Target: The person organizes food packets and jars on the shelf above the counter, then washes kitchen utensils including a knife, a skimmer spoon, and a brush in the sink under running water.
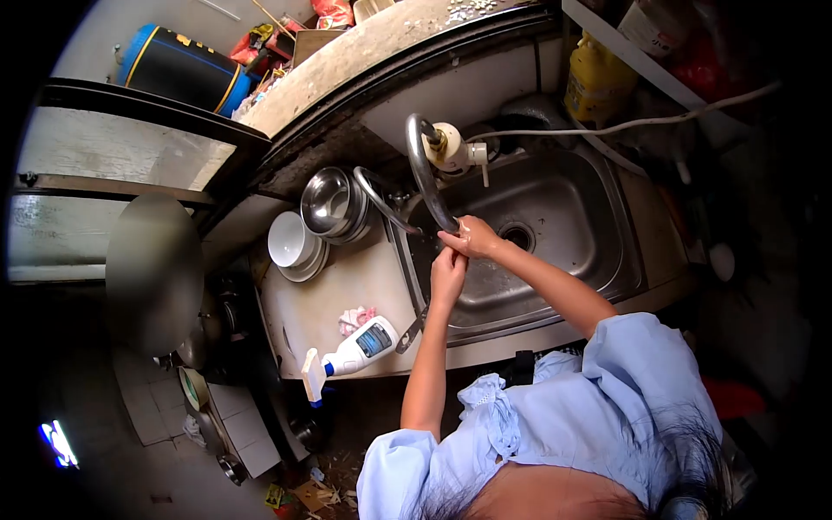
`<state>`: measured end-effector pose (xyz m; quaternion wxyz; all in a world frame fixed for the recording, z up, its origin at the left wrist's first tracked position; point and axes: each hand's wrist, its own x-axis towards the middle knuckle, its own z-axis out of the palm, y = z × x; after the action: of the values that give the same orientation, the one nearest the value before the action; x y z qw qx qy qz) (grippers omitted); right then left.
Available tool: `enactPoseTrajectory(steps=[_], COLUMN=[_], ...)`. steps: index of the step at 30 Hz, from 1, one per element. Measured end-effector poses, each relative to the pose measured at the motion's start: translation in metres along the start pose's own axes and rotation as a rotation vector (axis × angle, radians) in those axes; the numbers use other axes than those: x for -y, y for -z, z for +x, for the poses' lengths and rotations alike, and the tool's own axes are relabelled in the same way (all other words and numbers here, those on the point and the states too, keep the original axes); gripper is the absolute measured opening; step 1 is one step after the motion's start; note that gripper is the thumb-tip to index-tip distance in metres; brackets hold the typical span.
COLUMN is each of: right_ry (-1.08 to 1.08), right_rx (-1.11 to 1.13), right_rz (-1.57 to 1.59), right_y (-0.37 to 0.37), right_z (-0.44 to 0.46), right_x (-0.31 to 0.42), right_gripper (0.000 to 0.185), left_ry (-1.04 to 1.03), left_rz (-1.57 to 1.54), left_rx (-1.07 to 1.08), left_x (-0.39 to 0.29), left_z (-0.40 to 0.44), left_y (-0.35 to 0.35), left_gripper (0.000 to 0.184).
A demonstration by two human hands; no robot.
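Observation:
My right hand (475, 237), wet and closed, is at the lower end of the curved metal faucet (419, 169), over the sink (555, 199). Touching it from below is my left hand (448, 276), its fingers curled together. What lies between the fingers, if anything, is hidden. A second, thinner curved tap (374, 195) ends just left of my hands. The sink's drain (518, 236) shows to the right of my right hand.
Left of the sink, white bowls (289, 240) and stacked metal bowls (329, 199) stand on the counter (334, 290). Nearer me are a white spray bottle (362, 347), a pinkish cloth (354, 319) and a flat metal tool (411, 332). A yellow jug (598, 78) stands behind at right.

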<state>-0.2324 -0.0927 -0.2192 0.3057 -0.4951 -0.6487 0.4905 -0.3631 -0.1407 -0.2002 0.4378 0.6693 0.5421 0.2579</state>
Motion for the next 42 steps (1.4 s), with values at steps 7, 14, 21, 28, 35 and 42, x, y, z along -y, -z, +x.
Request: enactPoseTrajectory(steps=[7, 14, 21, 28, 35, 42], right_ry=[0.313, -0.576, -0.166, 0.044, 0.089, 0.112], right_rx=[-0.405, 0.001, -0.211, -0.287, -0.305, -0.360], right_rz=[-0.136, 1.432, 1.740, 1.863, 1.853, 1.904], right_y=[-0.024, 0.016, 0.022, 0.022, 0.066, 0.042], right_z=[-0.008, -0.029, -0.062, -0.056, -0.071, -0.072], right_x=[-0.003, -0.026, -0.045, -0.047, -0.023, -0.036], right_gripper=[0.020, 0.032, 0.019, 0.020, 0.019, 0.017], left_ry=[0.089, 0.073, 0.082, -0.358, 0.012, 0.039], left_rz=[-0.393, -0.404, -0.371, -0.021, -0.199, -0.291], left_rx=[-0.090, -0.048, 0.138, -0.067, 0.386, 0.454], left_x=[0.001, -0.004, -0.015, -0.037, -0.030, -0.041], left_z=[0.019, 0.025, 0.043, 0.058, 0.024, 0.026], left_y=[-0.003, -0.015, -0.030, -0.024, 0.006, 0.010], left_gripper=[0.026, 0.029, 0.034, 0.032, 0.032, 0.026])
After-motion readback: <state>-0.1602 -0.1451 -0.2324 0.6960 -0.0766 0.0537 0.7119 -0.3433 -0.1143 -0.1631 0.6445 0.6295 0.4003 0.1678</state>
